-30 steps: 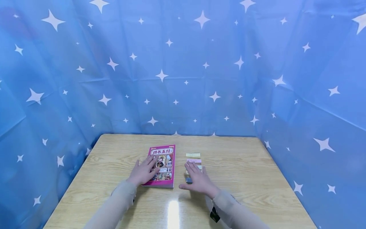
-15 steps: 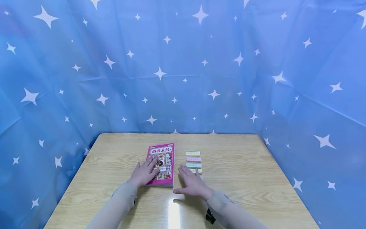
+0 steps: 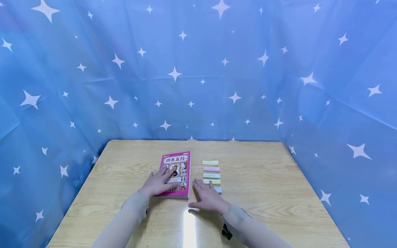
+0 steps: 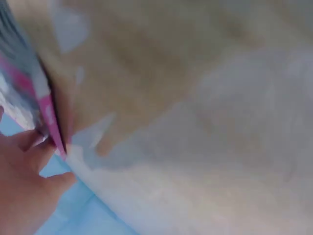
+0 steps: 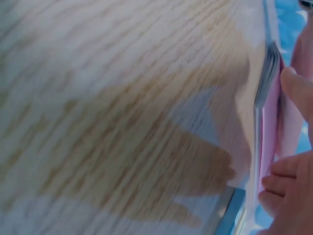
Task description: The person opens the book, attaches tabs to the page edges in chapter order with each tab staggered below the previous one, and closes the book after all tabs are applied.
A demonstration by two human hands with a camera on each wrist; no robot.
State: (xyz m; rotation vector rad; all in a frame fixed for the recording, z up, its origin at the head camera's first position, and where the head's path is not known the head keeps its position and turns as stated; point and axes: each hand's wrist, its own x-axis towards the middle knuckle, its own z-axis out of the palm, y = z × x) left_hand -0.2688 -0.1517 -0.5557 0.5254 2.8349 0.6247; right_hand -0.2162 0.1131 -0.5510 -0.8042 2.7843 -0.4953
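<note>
A thick magenta comic-style book (image 3: 175, 159) with Chinese characters on its cover lies on the table, left of centre. My left hand (image 3: 157, 183) rests on the lower left of the cover, fingers spread. In the left wrist view, the pages' edge of the book (image 4: 45, 100) shows beside that hand (image 4: 22, 183). To the book's right, my right hand (image 3: 208, 199) hovers low with fingers extended and thumb out, holding nothing. Just beyond it, sticky-note pads lie in a column: yellow (image 3: 210, 162), pink (image 3: 211, 169), green (image 3: 212, 175), another yellow (image 3: 214, 182) and a partly covered blue one (image 3: 218, 190).
The light wood table (image 3: 257, 182) extends to both sides and behind the book. A blue curtain (image 3: 198, 89) with white stars closes off the back and sides. Glare from a lamp (image 3: 189, 229) shines on the near tabletop.
My right hand has shifted left from over the sticky notes toward the book, uncovering most of the pads. The left hand stays on the cover, its fingers now more spread. The head view tilts slightly.
</note>
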